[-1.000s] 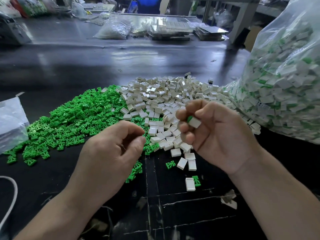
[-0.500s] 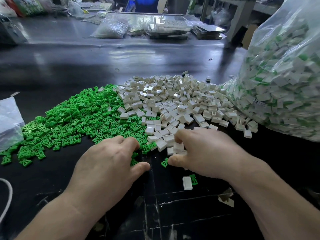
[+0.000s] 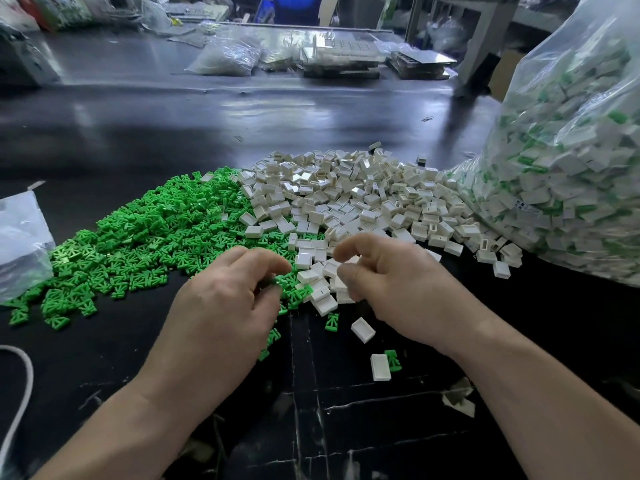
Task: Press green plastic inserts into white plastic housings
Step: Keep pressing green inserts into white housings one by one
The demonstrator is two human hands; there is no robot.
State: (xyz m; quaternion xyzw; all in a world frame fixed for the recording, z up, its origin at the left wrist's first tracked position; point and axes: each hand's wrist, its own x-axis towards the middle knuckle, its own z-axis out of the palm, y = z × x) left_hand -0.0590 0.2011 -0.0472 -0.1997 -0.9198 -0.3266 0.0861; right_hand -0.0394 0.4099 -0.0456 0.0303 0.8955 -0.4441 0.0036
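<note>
A heap of green inserts (image 3: 145, 237) lies left of centre on the black table (image 3: 346, 427), and a heap of white housings (image 3: 363, 199) joins it on the right. My left hand (image 3: 225, 306) hovers at the near edge of the green heap, with finger and thumb curled round a green insert (image 3: 274, 282). My right hand (image 3: 394, 289) is at the near edge of the white heap and pinches a white housing (image 3: 349, 260) between index finger and thumb. The two hands are a short gap apart.
A big clear bag of assembled white-and-green pieces (image 3: 571, 168) fills the right side. A small plastic bag (image 3: 20, 244) and a white cable (image 3: 24, 372) lie at the left. Loose housings (image 3: 380, 367) and inserts (image 3: 331, 322) sit near my hands. Bags and trays clutter the far table.
My right hand came down from holding a housing in the air to the white heap. My left hand dropped onto the green heap. Both now rise slightly with fingers curled.
</note>
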